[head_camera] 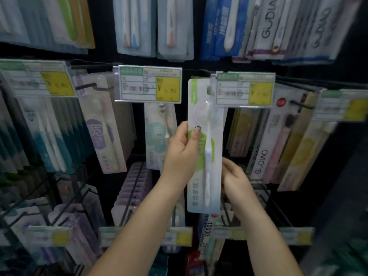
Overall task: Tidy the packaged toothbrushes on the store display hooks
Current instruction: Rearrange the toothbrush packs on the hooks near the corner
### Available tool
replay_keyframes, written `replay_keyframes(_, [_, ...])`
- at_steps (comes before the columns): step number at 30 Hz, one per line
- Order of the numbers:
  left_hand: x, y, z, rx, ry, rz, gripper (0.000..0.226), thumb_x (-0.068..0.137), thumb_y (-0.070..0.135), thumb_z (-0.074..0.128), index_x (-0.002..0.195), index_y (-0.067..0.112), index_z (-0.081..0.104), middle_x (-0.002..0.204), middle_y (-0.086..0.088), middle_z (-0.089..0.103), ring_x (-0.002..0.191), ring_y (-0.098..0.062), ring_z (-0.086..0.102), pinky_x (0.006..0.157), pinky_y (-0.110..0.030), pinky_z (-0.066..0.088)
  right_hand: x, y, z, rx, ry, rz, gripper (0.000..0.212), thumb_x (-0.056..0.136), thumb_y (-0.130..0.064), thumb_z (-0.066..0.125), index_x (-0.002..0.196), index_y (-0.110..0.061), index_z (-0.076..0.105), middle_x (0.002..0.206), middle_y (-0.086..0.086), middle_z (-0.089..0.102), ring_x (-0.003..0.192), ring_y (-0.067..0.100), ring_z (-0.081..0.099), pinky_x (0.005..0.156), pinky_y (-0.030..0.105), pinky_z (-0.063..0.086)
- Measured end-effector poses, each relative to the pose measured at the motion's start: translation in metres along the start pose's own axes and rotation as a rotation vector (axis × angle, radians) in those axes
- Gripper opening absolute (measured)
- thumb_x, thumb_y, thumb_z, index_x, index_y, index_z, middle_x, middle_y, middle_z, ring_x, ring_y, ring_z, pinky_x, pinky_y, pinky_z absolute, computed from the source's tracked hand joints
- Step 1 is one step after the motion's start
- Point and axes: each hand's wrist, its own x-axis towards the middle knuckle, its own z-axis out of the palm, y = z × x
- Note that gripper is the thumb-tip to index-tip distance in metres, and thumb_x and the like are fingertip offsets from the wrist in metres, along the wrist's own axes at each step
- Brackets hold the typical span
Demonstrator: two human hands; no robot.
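Note:
A white and green packaged toothbrush stands upright in front of the display, its top tucked behind a price tag on a hook. My left hand grips the pack's left edge, thumb on its front. On the pack's right edge, my right hand holds it lower down, fingers behind. Whether the pack's hole sits on the hook is hidden by the tag.
Rows of packaged toothbrushes hang on black wire hooks all around: purple packs to the left, yellow and pink packs to the right. Another price tag hangs left of the pack. Lower hooks jut out below my forearms.

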Motion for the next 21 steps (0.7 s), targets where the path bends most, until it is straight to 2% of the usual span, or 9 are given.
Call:
replay_keyframes(3, [0.0,-0.005,0.005,-0.023,-0.012,-0.005,0.028,0.092,0.031,0.043,0.092,0.004,0.052,0.078,-0.014,0.054,0.07,-0.02,0.049,0.066,-0.035,0.041,-0.002,-0.003,-0.007,-0.031,0.048,0.0,0.033,0.098,-0.023,0.044,0.078,-0.034,0.067,0.084,-0.014,0.072,0.087,0.008,0.066,0.082,0.03,0.052])
replay_keyframes(6, [-0.003,-0.007,0.006,-0.056,-0.018,-0.007,0.014,0.094,0.028,0.045,0.09,0.021,0.057,0.077,0.001,0.06,0.071,-0.013,0.055,0.065,-0.031,0.046,0.0,-0.002,-0.013,-0.07,0.081,0.009,0.03,0.099,-0.02,0.042,0.087,-0.029,0.068,0.092,-0.005,0.072,0.091,0.017,0.067,0.087,0.043,0.053])
replay_keyframes(9, [-0.005,-0.007,0.007,-0.047,-0.025,0.011,0.011,0.093,0.027,0.045,0.09,0.024,0.056,0.079,0.002,0.061,0.072,-0.013,0.058,0.065,-0.032,0.047,0.001,-0.001,-0.018,-0.07,0.1,0.034,0.029,0.1,-0.019,0.039,0.092,-0.021,0.068,0.091,0.005,0.072,0.088,0.026,0.067,0.085,0.05,0.052])
replay_keyframes(13, [-0.004,-0.007,0.009,-0.026,-0.029,0.026,0.01,0.091,0.028,0.046,0.09,0.029,0.056,0.078,0.005,0.062,0.072,-0.013,0.058,0.066,-0.035,0.048,0.001,0.001,-0.022,-0.058,0.086,0.033,0.029,0.101,-0.018,0.038,0.094,-0.017,0.067,0.092,0.01,0.071,0.09,0.03,0.066,0.08,0.046,0.053])
replay_keyframes(16, [-0.005,-0.008,0.009,-0.007,-0.049,0.038,0.011,0.091,0.026,0.047,0.094,0.023,0.057,0.079,0.005,0.064,0.074,-0.013,0.061,0.067,-0.035,0.051,0.001,0.001,-0.024,-0.061,0.073,0.011,0.028,0.099,-0.018,0.042,0.091,-0.02,0.068,0.092,0.004,0.072,0.088,0.022,0.066,0.08,0.039,0.052])
replay_keyframes(19, [-0.004,-0.007,0.01,0.025,-0.069,0.028,0.013,0.091,0.026,0.048,0.098,0.023,0.059,0.086,0.001,0.068,0.082,-0.019,0.066,0.074,-0.042,0.053,0.001,-0.001,-0.027,-0.048,0.086,0.003,0.028,0.099,-0.018,0.042,0.091,-0.019,0.069,0.089,0.001,0.072,0.087,0.018,0.066,0.08,0.036,0.05])
replay_keyframes(21, [-0.002,-0.006,0.01,0.018,-0.092,0.002,0.015,0.091,0.026,0.048,0.101,0.027,0.059,0.092,0.006,0.069,0.089,-0.017,0.066,0.08,-0.043,0.055,0.002,-0.004,-0.03,-0.052,0.097,-0.014,0.031,0.1,-0.021,0.04,0.09,-0.021,0.069,0.089,0.0,0.073,0.088,0.018,0.067,0.083,0.039,0.051])
